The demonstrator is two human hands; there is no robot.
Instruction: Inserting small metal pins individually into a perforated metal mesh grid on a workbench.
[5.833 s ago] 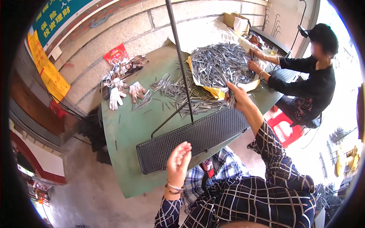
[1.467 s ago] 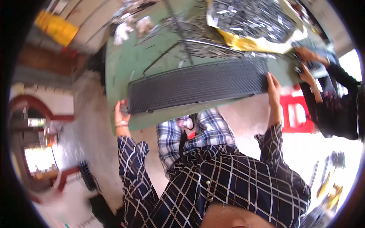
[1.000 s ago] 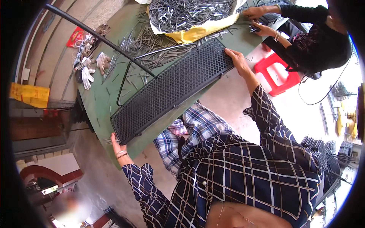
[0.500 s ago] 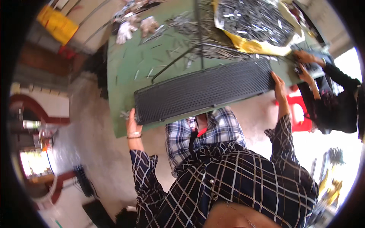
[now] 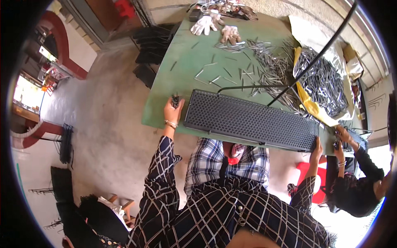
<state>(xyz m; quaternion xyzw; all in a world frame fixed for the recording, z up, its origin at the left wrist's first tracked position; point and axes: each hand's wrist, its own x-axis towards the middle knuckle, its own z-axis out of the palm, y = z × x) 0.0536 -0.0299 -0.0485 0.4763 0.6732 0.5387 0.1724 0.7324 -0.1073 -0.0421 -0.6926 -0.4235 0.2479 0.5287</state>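
Observation:
A long black perforated metal panel [image 5: 252, 119] lies along the near edge of the green table [image 5: 165, 89], with a thin black rod frame rising behind it. My right hand [image 5: 316, 152] grips the panel's right end, thumb along the edge. Beyond the left end, apart from the panel, my left hand [image 5: 172, 112] is closed around a small bunch of dark metal pieces [image 5: 175, 100]. How many pieces it holds cannot be made out. Many loose metal strips [image 5: 273, 62] are heaped and scattered behind the panel.
A yellow-edged sack [image 5: 322, 80] full of metal strips lies at the back right. White work gloves [image 5: 203, 25] rest at the far left of the table. At the right a co-worker's hands [image 5: 343, 142] handle small pieces, near a red stool [image 5: 306, 175].
My left hand has come off the panel's left end and moved away from it. The panel now slants down to the right, its right end still in my right hand. The whole view has turned.

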